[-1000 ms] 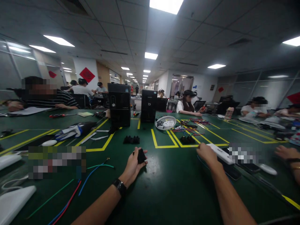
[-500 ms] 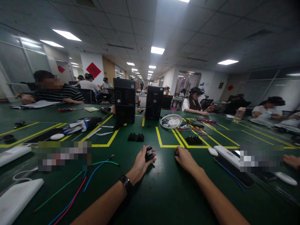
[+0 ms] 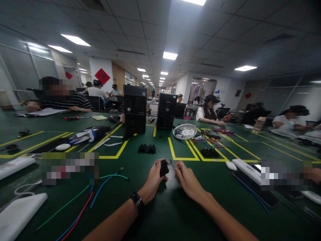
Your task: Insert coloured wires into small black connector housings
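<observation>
My left hand, with a dark watch at the wrist, is closed around a small black block-shaped part above the green table. Just right of it, my right hand has its fingers pinched together. A thin, dark sliver shows by the right fingertips, close to the block; it is too small to name. On the table beyond my hands lies a black ridged plastic part, and a similar dark part lies farther right.
Two black computer towers, the left one and the right one, stand ahead. A white fan grille sits near tangled wires. Loose coloured wires lie at left, phones and white boxes at both sides. Other people sit around.
My right hand has moved left, towards my left hand, and its fingers now pinch. My left hand has turned the black part so a different face shows.
</observation>
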`<state>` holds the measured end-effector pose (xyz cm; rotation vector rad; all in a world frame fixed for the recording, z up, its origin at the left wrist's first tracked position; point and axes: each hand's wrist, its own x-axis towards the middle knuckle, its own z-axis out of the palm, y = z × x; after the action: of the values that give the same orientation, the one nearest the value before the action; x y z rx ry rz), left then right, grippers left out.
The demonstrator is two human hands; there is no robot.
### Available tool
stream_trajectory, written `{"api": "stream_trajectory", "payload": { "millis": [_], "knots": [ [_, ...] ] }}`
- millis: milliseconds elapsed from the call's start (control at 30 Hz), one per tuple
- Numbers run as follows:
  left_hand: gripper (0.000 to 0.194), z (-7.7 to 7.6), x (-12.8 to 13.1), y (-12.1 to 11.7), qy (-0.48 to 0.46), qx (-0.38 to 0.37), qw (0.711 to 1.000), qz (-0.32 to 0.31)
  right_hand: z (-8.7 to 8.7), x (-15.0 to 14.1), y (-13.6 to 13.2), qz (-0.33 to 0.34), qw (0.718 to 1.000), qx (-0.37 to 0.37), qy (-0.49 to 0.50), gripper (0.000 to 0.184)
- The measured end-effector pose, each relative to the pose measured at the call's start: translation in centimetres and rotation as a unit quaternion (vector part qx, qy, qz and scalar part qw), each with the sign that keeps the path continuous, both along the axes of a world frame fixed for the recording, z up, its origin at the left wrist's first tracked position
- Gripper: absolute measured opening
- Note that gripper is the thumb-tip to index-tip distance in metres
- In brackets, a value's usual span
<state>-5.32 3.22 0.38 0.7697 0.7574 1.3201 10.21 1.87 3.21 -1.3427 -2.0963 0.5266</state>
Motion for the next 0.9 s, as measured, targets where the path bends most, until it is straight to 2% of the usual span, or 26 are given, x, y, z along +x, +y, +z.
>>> {"api": "stream_trajectory", "payload": {
  "millis": [133, 333, 633, 900],
  "knots": [
    [0.033, -0.6, 0.7, -0.3, -0.034, 0.006, 0.999, -0.025, -0.3, -1.7, -1.2, 0.017, 0.998, 0.015, 0.059, 0.016],
    [0.034, -1.1, 0.9, -0.1, -0.084, -0.001, 0.996, -0.017, -0.4, -1.4, -1.1, -0.01, 0.997, 0.037, 0.062, 0.014],
    [0.037, -0.8, 0.7, -0.2, -0.082, -0.005, 0.997, -0.013, -1.1, -1.3, -0.9, 0.009, 0.998, 0.038, 0.04, 0.013],
    [0.037, -0.4, 0.6, -0.2, -0.063, 0.013, 0.998, 0.008, -0.7, -1.4, -1.2, 0.007, 0.999, 0.038, 0.027, 0.016]
  ]
}}
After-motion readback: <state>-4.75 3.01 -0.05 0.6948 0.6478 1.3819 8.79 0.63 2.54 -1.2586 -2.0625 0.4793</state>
